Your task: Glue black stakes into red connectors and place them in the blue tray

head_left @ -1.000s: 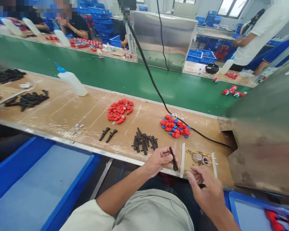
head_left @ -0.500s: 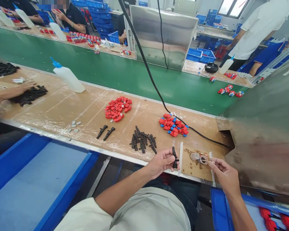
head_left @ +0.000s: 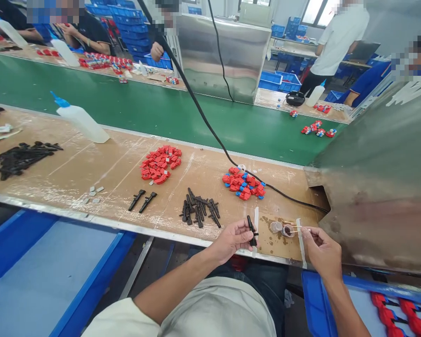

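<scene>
My left hand [head_left: 231,239] is closed around a black plastic part [head_left: 251,229], held upright with a short side peg, near the table's front edge. My right hand [head_left: 321,248] pinches a thin wooden stick [head_left: 295,230], whose tip reaches to a small clear cup [head_left: 287,230] with dark contents. Touching that cup on its left is another small clear round piece [head_left: 275,227]. Both stand on a stained piece of cardboard [head_left: 277,248]. Left of my left hand lies a pile of black parts [head_left: 198,208], with two single black parts [head_left: 148,202] farther left.
Red pieces [head_left: 160,164] and red-and-blue pieces [head_left: 243,182] lie in heaps behind. A black cable [head_left: 210,126] crosses the table. A white bottle [head_left: 84,121] stands at left, beside the green belt [head_left: 133,112]. Blue bins [head_left: 101,281] flank me; a metal panel [head_left: 379,187] rises at right.
The view has shifted, so the table items sit farther left in it. The neighbour's hand at the far left has left the picture. Both my hands keep their holds.
</scene>
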A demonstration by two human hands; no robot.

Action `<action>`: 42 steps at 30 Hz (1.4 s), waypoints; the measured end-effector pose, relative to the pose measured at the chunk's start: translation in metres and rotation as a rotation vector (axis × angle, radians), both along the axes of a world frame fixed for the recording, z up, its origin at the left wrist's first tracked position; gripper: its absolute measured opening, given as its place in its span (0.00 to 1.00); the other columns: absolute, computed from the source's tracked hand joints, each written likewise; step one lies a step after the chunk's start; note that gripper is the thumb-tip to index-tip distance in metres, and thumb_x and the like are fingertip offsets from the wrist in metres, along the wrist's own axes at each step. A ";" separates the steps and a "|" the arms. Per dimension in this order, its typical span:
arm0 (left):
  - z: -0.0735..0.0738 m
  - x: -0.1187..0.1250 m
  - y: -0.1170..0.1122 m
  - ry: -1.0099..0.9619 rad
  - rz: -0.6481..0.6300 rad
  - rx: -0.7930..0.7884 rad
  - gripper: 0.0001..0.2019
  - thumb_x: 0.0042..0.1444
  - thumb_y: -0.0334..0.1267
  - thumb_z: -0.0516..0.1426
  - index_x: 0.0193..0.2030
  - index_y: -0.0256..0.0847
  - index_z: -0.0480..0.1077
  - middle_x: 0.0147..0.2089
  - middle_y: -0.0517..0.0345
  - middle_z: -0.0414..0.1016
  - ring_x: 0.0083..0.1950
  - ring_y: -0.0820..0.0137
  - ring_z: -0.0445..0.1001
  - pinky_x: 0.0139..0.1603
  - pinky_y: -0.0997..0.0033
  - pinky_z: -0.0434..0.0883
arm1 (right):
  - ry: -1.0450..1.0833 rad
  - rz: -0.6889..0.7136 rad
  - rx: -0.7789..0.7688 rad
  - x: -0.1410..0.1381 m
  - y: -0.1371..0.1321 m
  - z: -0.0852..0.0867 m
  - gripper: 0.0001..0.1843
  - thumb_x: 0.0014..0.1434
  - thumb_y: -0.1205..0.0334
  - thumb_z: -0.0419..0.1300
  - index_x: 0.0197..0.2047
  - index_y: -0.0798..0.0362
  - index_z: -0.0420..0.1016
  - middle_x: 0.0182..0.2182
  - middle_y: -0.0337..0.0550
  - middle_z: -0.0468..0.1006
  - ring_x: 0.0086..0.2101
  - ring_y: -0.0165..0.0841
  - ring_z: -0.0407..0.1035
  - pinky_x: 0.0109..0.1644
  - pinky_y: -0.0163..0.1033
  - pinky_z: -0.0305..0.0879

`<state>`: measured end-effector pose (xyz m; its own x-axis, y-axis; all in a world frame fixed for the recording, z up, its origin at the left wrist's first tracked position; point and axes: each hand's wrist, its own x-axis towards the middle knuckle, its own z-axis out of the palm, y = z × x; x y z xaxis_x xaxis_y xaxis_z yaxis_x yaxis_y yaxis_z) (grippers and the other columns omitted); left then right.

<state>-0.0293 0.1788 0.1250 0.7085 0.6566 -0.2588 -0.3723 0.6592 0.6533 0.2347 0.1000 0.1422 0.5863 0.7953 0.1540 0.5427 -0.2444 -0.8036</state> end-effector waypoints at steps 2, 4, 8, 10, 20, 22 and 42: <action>0.000 0.004 0.000 0.006 -0.011 -0.010 0.27 0.39 0.50 0.76 0.38 0.36 0.71 0.33 0.59 0.73 0.32 0.69 0.80 0.31 0.74 0.73 | 0.044 -0.030 0.024 0.001 0.000 -0.003 0.28 0.51 0.33 0.65 0.33 0.53 0.83 0.27 0.46 0.82 0.28 0.38 0.74 0.32 0.39 0.70; 0.000 0.008 0.000 0.013 -0.018 -0.024 0.27 0.39 0.49 0.76 0.38 0.36 0.72 0.33 0.59 0.74 0.31 0.69 0.80 0.34 0.72 0.74 | 0.094 -0.036 0.043 0.002 0.001 -0.006 0.29 0.51 0.33 0.65 0.33 0.54 0.82 0.27 0.47 0.82 0.27 0.37 0.73 0.29 0.38 0.69; 0.001 0.017 0.001 0.008 -0.004 -0.046 0.27 0.38 0.49 0.76 0.38 0.35 0.73 0.32 0.58 0.75 0.32 0.69 0.80 0.35 0.72 0.73 | 0.173 -0.033 0.065 0.004 0.001 -0.008 0.31 0.51 0.32 0.65 0.34 0.55 0.83 0.26 0.47 0.81 0.24 0.35 0.70 0.23 0.36 0.66; 0.002 0.021 0.001 0.002 0.001 -0.052 0.27 0.38 0.49 0.76 0.38 0.35 0.73 0.31 0.57 0.76 0.33 0.68 0.80 0.36 0.72 0.73 | 0.195 -0.031 0.069 0.004 0.001 -0.009 0.32 0.51 0.31 0.66 0.35 0.55 0.83 0.26 0.48 0.81 0.24 0.34 0.70 0.23 0.36 0.66; 0.010 0.032 -0.001 -0.006 0.003 -0.055 0.27 0.38 0.48 0.76 0.39 0.35 0.74 0.29 0.57 0.76 0.31 0.70 0.79 0.30 0.76 0.71 | 0.268 -0.048 0.083 -0.003 -0.010 -0.003 0.25 0.48 0.37 0.70 0.35 0.52 0.84 0.26 0.43 0.79 0.26 0.35 0.71 0.28 0.37 0.70; 0.010 0.032 -0.001 -0.005 -0.001 -0.061 0.27 0.38 0.48 0.76 0.40 0.35 0.73 0.29 0.59 0.75 0.31 0.70 0.79 0.30 0.77 0.71 | 0.319 -0.075 0.095 -0.003 -0.010 -0.005 0.26 0.47 0.36 0.71 0.35 0.53 0.84 0.25 0.43 0.79 0.25 0.35 0.71 0.26 0.37 0.70; 0.019 0.046 0.004 0.041 0.041 -0.081 0.27 0.33 0.46 0.77 0.37 0.33 0.77 0.30 0.56 0.77 0.28 0.77 0.70 0.28 0.79 0.64 | 1.013 -0.101 0.115 0.005 -0.001 -0.005 0.19 0.42 0.55 0.78 0.31 0.54 0.76 0.26 0.39 0.76 0.22 0.25 0.70 0.14 0.21 0.60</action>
